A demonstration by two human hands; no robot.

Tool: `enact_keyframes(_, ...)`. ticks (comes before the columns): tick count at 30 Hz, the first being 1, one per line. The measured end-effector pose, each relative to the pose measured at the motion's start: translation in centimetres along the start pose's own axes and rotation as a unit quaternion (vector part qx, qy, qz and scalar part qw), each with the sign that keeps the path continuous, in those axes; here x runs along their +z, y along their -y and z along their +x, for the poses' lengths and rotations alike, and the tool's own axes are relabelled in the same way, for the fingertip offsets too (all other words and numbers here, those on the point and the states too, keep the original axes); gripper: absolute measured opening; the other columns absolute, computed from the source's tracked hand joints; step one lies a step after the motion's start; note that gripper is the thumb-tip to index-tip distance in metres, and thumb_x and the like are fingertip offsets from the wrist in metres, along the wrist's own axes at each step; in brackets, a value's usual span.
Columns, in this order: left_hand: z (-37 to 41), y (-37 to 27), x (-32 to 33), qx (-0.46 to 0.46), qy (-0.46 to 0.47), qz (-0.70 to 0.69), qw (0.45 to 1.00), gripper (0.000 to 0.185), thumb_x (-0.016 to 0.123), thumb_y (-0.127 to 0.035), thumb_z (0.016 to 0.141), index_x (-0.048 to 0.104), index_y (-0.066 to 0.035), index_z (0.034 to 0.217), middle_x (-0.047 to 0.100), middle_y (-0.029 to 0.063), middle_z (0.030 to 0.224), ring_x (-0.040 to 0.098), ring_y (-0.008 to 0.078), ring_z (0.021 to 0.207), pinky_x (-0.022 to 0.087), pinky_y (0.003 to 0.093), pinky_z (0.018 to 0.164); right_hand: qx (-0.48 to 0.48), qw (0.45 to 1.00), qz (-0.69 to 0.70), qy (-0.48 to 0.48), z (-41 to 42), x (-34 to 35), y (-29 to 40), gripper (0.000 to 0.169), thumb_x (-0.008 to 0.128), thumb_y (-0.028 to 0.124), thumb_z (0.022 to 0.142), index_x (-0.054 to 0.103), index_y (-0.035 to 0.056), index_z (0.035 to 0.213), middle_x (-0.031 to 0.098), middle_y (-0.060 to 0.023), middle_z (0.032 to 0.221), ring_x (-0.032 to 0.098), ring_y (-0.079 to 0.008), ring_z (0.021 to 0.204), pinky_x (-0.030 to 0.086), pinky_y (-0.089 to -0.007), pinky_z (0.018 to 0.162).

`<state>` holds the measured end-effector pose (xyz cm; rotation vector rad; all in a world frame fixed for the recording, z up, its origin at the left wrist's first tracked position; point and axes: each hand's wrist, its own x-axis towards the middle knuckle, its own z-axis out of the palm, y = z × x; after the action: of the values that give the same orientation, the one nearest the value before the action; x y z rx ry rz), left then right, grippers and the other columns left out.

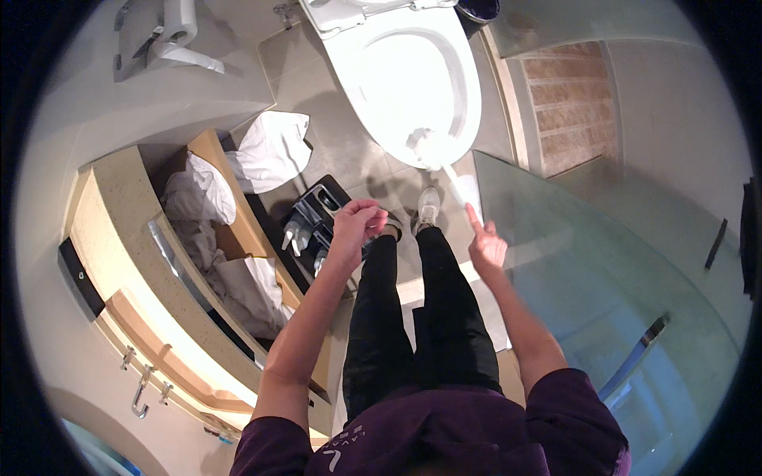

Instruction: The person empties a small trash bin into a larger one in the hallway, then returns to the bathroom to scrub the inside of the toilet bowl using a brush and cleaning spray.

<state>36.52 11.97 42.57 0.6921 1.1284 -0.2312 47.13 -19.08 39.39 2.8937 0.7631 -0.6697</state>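
My right hand [488, 247] grips the handle of a white toilet brush [455, 183], index finger stretched along it. The brush's white bristle head lies at the front rim of the white toilet bowl [471, 101], where glare washes out detail. My left hand [358, 223] hangs loosely curled above the floor, with nothing visible in it. Below it stands a dark cleaning caddy [327, 193] with spray bottles [296, 233] in it. My forearm and hand hide part of the caddy.
To the left, an open wooden drawer [220, 172] under the stone vanity counter [128, 196] holds white cloths [199, 190]. Another white cloth [274, 152] drapes over its edge. A glass shower door [571, 256] spans the right. A bin [479, 12] stands beside the toilet; a toilet paper roll [178, 24] hangs upper left.
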Motion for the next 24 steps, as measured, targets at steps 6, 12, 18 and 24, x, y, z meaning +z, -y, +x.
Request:
enact_keyframes(6, 0.8, 0.1, 3.3, -0.003, 0.026, 0.009, 1.000, 0.019, 0.056, -0.010, 0.097, 0.060, 0.000, 0.112, 0.070, 0.0120, 0.097, 0.069, 0.0182, 0.082, 0.057, 0.0305, 0.077, 0.043, 0.984, 0.142, -0.102, 8.5, -3.5, 0.0, 0.070, 0.053, 0.002, 0.091, 0.041, 0.0367, 0.151, 0.064, -0.0202, 0.090, 0.066, -0.0401, 0.075, 0.053, -0.0523, 0.069)
enact_keyframes(12, 0.1, -0.8, 4.8, 0.021, 0.036, 0.031, 0.999, 0.022, 0.059, -0.011, 0.095, 0.061, 0.002, 0.113, 0.068, 0.0123, 0.094, 0.068, 0.0204, 0.085, 0.055, 0.0306, 0.076, 0.020, 0.919, 0.309, -0.246, 8.9, -8.1, 5.8, 0.063, 0.052, 0.002, 0.095, 0.040, 0.0224, 0.153, 0.061, -0.0249, 0.086, 0.063, -0.0440, 0.076, 0.049, -0.0520, 0.069)
enact_keyframes(18, 1.0, -2.3, 6.2, 0.024, 0.042, 0.005, 0.999, 0.020, 0.061, -0.012, 0.095, 0.061, -0.002, 0.113, 0.070, 0.0111, 0.098, 0.069, 0.0198, 0.086, 0.057, 0.0329, 0.079, 0.050, 0.964, 0.261, 0.016, 12.1, -2.6, 3.3, 0.072, 0.056, 0.003, 0.086, 0.043, 0.0304, 0.151, 0.069, -0.0237, 0.094, 0.067, -0.0434, 0.087, 0.051, -0.0523, 0.077)
enact_keyframes(24, 1.4, -4.7, 7.8, 0.050, 0.001, -0.045, 0.998, 0.020, 0.060, -0.011, 0.094, 0.060, -0.002, 0.112, 0.071, 0.0098, 0.094, 0.069, 0.0181, 0.082, 0.057, 0.0325, 0.079, 0.010, 0.965, 0.256, -0.053, 13.6, -9.5, 0.0, 0.064, 0.058, 0.006, 0.091, 0.048, 0.0346, 0.147, 0.068, -0.0231, 0.086, 0.066, -0.0409, 0.077, 0.050, -0.0524, 0.074)
